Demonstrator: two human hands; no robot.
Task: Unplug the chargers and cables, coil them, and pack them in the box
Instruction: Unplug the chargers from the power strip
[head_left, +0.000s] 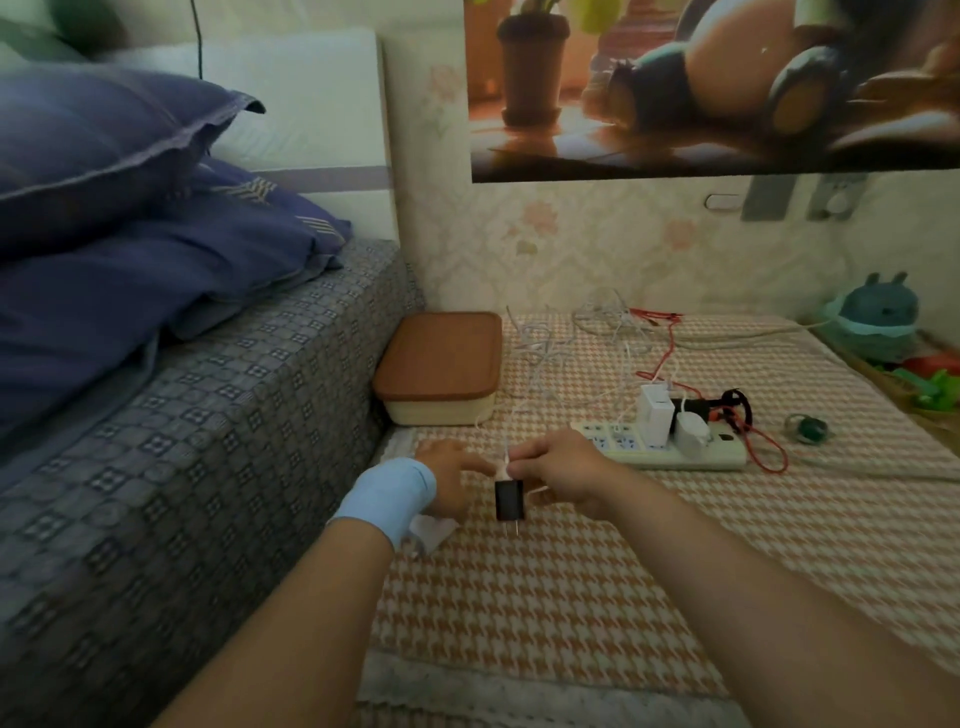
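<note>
On the orange houndstooth cloth (571, 597) beside the bed (208, 415), the right hand (561, 478) pinches the white cable (505, 456) just above the black charger (509, 500), which hangs below its fingers, prongs down. The left hand (452, 480) lies just left of the charger; I cannot tell its grip. The lidded box (439, 364) sits beyond.

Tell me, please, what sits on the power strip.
A square white charger and a rounded white charger stand on the power strip; they hide whether the black item behind them is plugged in.
</note>
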